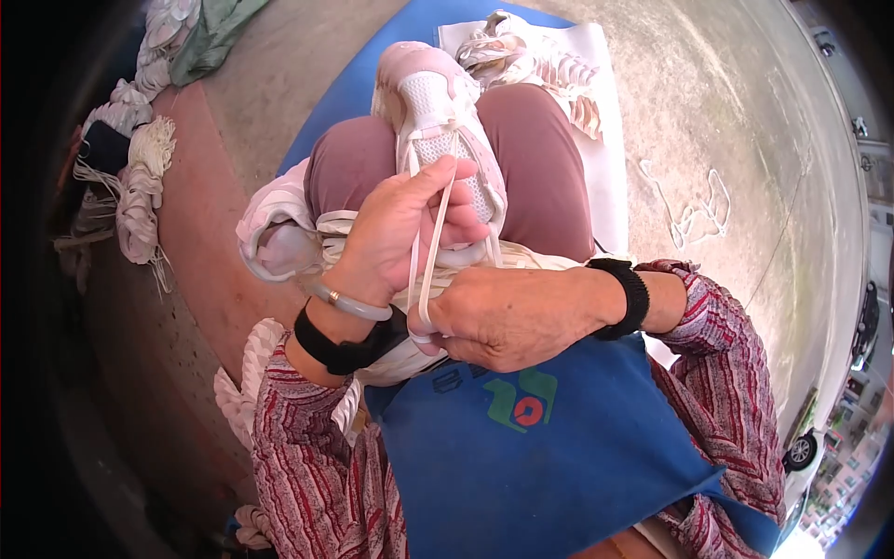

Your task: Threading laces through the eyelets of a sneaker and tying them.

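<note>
A pale pink and white sneaker upper (434, 102) lies between my knees with its toe pointing away. White shoelace (432, 244) runs from its eyelets toward me in long strands. My left hand (400, 219) is closed, thumb and fingers pinching the lace just over the tongue. Lower down, my right hand (512, 315) is closed too, gripping the looped lace between thumb and curled fingers. More white laces lie bunched across my lap, partly hidden under both hands. A blue apron (549, 466) with a green and red print covers my lap.
Another pale upper (277, 228) rests by my left knee. Stacked uppers (531, 61) lie beyond my right knee on a white sheet (610, 177) over a blue surface (335, 121). Bundled uppers (144, 186) line the left. A loose lace (694, 219) lies on the floor at right.
</note>
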Demonstrator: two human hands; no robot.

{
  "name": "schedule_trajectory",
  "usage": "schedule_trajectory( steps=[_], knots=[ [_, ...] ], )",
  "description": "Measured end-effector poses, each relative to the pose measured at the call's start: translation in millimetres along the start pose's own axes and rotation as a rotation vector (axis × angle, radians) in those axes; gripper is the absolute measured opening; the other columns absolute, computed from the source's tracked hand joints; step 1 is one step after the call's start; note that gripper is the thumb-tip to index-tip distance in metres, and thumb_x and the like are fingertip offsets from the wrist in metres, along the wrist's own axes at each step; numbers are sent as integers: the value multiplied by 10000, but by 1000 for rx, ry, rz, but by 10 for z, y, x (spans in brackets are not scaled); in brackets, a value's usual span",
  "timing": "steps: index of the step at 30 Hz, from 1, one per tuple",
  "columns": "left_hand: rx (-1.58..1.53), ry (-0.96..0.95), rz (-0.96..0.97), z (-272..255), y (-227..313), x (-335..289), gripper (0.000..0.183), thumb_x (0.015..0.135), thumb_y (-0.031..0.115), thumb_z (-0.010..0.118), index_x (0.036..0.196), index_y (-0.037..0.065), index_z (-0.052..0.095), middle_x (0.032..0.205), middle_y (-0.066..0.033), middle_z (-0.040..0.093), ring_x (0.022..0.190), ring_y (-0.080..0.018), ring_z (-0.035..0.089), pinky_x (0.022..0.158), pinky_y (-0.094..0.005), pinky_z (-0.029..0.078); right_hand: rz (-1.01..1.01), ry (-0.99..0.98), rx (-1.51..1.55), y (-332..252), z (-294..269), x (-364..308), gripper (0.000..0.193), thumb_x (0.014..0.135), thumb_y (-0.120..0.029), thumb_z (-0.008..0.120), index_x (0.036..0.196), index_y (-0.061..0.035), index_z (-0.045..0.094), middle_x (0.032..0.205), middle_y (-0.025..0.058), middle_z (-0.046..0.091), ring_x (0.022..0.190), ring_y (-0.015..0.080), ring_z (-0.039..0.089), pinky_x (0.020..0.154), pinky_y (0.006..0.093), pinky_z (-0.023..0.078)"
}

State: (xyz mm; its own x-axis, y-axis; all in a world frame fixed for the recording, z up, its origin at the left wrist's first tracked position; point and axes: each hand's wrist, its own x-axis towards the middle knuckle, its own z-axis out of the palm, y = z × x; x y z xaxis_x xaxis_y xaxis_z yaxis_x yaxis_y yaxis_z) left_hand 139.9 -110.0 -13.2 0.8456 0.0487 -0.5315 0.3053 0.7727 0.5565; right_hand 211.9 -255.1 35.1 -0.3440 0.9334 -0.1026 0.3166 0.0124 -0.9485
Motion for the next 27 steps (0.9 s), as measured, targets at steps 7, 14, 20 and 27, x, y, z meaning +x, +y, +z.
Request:
schedule_trajectory(
  steps=[7,14,20,27],
  knots=[
    [472,-48,28,-39,-53,-540,212,955,162,573,935,-44,617,627,-7,564,513,-73,528,476,-218,452,111,-21,-84,21,-340,-393,132,917,-81,567,1010,12,579,765,125,622,692,280,643,618,399,494],
    [843,-110,71,30,1,-873,146,951,125,589,871,15,644,596,3,600,533,-56,502,498,-236,394,122,731,-485,450,-676,-272,150,936,-117,627,1032,-2,634,848,82,642,702,159,594,611,306,511],
    [708,-23,442,-23,-13,-842,163,985,125,547,910,3,624,636,-7,614,591,-74,545,586,-244,464,132,709,-715,648,-639,-116,140,917,-97,634,1007,10,627,876,114,641,742,211,627,654,311,523],
    [296,-214,530,-99,533,-952,297,1066,199,348,1012,-21,541,590,31,421,559,-114,485,845,-396,556,208,845,-110,362,-774,-369,259,963,-223,561,965,-6,702,713,23,619,674,168,601,606,317,475]
  ],
)
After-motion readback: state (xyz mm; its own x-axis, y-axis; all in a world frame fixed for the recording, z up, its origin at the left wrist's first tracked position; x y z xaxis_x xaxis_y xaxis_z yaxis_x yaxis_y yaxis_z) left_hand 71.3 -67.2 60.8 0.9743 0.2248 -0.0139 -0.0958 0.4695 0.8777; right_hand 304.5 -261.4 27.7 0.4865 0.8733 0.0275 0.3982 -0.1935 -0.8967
